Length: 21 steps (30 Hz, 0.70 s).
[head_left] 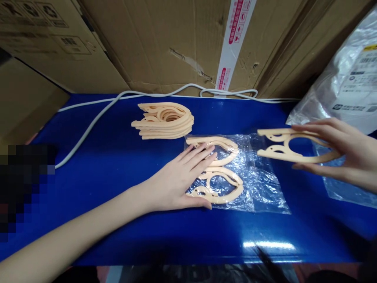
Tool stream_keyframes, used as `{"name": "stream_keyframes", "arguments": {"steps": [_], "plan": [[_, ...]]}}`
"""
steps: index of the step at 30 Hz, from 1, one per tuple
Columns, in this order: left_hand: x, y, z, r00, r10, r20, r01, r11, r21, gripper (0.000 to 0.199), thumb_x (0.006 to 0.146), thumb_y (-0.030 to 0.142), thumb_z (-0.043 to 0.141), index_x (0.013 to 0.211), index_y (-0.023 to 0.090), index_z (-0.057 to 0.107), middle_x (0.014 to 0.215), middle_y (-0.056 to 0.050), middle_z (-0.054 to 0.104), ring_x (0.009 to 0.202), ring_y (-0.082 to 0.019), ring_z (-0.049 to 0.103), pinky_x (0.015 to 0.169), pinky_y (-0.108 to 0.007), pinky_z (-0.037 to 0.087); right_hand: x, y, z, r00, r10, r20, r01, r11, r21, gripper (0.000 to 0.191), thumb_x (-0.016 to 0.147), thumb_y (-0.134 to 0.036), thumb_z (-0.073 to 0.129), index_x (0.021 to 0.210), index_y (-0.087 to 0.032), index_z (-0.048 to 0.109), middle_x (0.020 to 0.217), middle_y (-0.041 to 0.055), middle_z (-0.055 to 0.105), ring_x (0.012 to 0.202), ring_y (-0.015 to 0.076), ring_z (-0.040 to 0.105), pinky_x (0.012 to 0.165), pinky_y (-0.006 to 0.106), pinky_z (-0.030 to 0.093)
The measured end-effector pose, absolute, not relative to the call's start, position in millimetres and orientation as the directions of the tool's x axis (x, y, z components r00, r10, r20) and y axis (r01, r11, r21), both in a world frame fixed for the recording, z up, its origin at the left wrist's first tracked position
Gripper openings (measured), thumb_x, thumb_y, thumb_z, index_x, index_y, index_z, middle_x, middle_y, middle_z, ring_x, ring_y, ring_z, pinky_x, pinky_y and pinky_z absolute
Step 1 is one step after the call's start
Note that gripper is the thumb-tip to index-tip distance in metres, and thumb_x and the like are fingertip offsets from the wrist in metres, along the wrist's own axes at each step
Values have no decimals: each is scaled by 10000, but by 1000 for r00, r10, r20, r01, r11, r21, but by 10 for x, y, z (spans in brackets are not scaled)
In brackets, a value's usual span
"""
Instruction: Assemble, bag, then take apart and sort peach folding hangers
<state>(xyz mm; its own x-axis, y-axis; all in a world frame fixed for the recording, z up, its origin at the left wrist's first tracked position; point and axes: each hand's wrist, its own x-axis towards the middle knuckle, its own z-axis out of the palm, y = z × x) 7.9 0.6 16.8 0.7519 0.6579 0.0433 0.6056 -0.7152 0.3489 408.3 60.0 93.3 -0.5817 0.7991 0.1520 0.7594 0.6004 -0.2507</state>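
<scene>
My left hand (181, 179) lies flat with its fingers stretched out on a clear plastic bag (263, 188). Inside the bag are two beige folding hangers, an upper one (232, 148) and a lower one (235, 192), partly covered by my fingers. My right hand (344, 153) grips a third folded hanger (275, 154) by its curved end, thumb below and fingers above, over the bag's right side. Behind my left hand, a stack of the same hangers (165, 127) rests on the blue table.
Another clear bag (338, 184) lies under my right hand. A white cable (97, 122) runs along the back of the blue table (118, 232). Large cardboard boxes (165, 39) stand behind it, and a labelled plastic parcel (338, 82) sits at the back right.
</scene>
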Motion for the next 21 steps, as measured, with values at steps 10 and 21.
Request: {"name": "stream_keyframes", "arguments": {"steps": [10,21], "plan": [[94,6,167,750,659,56,614,-725,311,1127,874,871,426,1635,60,244,1708,-171,202,1615,-297,175,1323,-516,172,3955,542,903,-651,759,-35,667,549,-503,578,785,-487,849,1338,-394,707,1270,115,691,947,245,770,595,223,634],[95,-13,128,748,661,62,630,-736,246,1119,888,872,388,1641,61,225,1707,-174,215,1610,-311,205,1321,-560,113,4215,394,1043,-416,907,63,817,403,-412,652,732,-804,728,1252,-412,740,1341,99,677,898,232,754,704,367,625]]}}
